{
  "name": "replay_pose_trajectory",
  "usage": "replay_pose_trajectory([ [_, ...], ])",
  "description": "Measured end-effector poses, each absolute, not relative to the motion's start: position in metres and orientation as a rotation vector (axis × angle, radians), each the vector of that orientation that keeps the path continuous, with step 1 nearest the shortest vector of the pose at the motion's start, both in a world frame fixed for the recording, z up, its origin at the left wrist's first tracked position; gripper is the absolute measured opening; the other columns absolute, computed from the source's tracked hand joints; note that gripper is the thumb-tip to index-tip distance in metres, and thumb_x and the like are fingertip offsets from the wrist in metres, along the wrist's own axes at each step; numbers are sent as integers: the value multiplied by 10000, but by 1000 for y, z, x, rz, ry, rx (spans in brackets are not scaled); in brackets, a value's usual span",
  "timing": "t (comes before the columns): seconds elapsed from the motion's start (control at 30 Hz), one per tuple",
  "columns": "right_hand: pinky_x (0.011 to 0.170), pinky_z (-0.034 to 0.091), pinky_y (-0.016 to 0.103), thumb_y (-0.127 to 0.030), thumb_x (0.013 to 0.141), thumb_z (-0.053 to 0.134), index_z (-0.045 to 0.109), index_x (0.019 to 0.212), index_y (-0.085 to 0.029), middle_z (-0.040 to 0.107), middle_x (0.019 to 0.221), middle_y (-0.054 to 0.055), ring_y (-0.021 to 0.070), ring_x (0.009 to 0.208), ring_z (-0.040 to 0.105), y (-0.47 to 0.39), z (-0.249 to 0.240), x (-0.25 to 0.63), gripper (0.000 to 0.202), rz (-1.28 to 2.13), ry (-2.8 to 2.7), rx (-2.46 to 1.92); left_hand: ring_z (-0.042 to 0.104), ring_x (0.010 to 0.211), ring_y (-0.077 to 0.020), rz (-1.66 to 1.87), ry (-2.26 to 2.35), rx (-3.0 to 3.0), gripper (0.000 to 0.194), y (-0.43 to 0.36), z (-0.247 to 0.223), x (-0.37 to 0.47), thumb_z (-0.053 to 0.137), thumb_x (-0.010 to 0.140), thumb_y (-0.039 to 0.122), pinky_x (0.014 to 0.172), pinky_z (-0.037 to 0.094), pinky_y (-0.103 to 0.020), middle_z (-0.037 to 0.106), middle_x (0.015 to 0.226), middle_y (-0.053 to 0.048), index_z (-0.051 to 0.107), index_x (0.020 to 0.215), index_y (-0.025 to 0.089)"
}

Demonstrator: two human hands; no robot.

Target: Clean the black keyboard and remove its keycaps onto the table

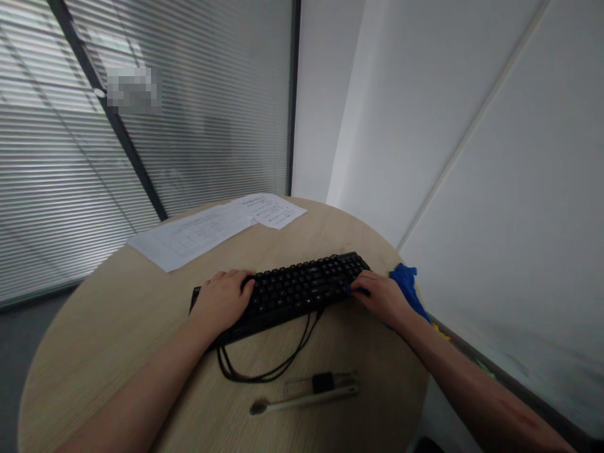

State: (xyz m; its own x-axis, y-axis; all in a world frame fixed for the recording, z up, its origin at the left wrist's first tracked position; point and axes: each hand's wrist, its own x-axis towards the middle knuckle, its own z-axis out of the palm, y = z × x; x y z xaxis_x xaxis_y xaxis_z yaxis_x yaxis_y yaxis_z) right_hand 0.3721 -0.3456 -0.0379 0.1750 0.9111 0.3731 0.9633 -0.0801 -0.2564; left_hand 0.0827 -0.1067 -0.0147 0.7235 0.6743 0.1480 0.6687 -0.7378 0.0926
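A black keyboard point(292, 289) lies at a slant on the round wooden table point(94, 352), its cable looped along the near side. Over its left end rests my left hand point(224, 299), fingers apart and holding nothing. My right hand point(380, 296) is at the keyboard's right part, with thumb and fingers pinched together; a small bit of dark blue shows at the fingertips, too small to make out. A blue cloth point(408, 286) lies beyond my right wrist at the table's right edge.
Printed papers point(193, 233) lie at the back left. Near the front are a brush with a pale handle point(311, 399) and a small black item point(323, 382) beside it. A white wall stands at the right, with blinds at the left.
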Motion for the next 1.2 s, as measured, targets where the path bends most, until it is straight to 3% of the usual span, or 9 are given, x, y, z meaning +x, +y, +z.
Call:
replay_pose_trajectory([
  [0.23, 782, 523, 284, -165, 889, 662, 728, 908, -225, 709, 930, 26, 169, 862, 675, -335, -39, 357, 91, -70, -1794, -1882, 630, 1121, -305, 257, 1182, 2888, 484, -107, -16, 83, 307, 989, 399, 987, 480, -441, 717, 1223, -84, 677, 1245, 221],
  [0.47, 783, 520, 320, -135, 866, 597, 711, 891, -222, 713, 933, 42, 205, 881, 678, -348, -44, 374, 146, -202, -1605, -2062, 630, 1128, -299, 238, 1179, 2878, 482, -108, -12, 83, 310, 987, 392, 1022, 465, -435, 712, 1239, -85, 675, 1252, 220],
  [0.67, 794, 529, 372, -335, 869, 627, 702, 829, -216, 703, 870, 72, 235, 845, 651, -359, -51, 406, 146, -256, -1220, -1990, 634, 1132, -316, 212, 1182, 2856, 493, -107, -12, 83, 307, 990, 395, 1018, 468, -444, 713, 1220, -107, 669, 1260, 198],
  [0.87, 1008, 482, 428, -435, 784, 713, 731, 776, -219, 622, 1313, 116, 282, 1200, 602, -352, -64, 418, 216, 117, -1235, -1812, 629, 1138, -317, 245, 1186, 2857, 458, -106, -15, 82, 334, 999, 376, 1009, 470, -452, 710, 1220, -106, 671, 1253, 197],
  [0.97, 1096, 425, 459, -478, 746, 743, 723, 724, -224, 608, 1349, 113, 318, 1290, 549, -350, -71, 420, 256, 149, -1309, -1776, 632, 1128, -281, 254, 1207, 2827, 416, -111, -13, 80, 362, 1005, 341, 1020, 460, -423, 715, 1208, -95, 676, 1240, 203],
  [1.07, 1029, 492, 507, -535, 671, 774, 661, 692, -227, 652, 1280, 131, 360, 1209, 605, -349, -83, 427, 329, 61, -1216, -1825, 628, 1124, -267, 265, 1236, 2776, 370, -117, -11, 78, 410, 1000, 324, 1014, 459, -407, 714, 1211, -85, 691, 1215, 215],
  [1.2, 898, 596, 469, -555, 648, 772, 638, 692, -255, 711, 1227, 161, 379, 1098, 688, -349, -105, 450, 331, 145, -1099, -1750, 619, 1137, -265, 305, 1252, 2718, 347, -122, -12, 75, 437, 997, 324, 1013, 451, -409, 714, 1205, -81, 696, 1207, 228],
])
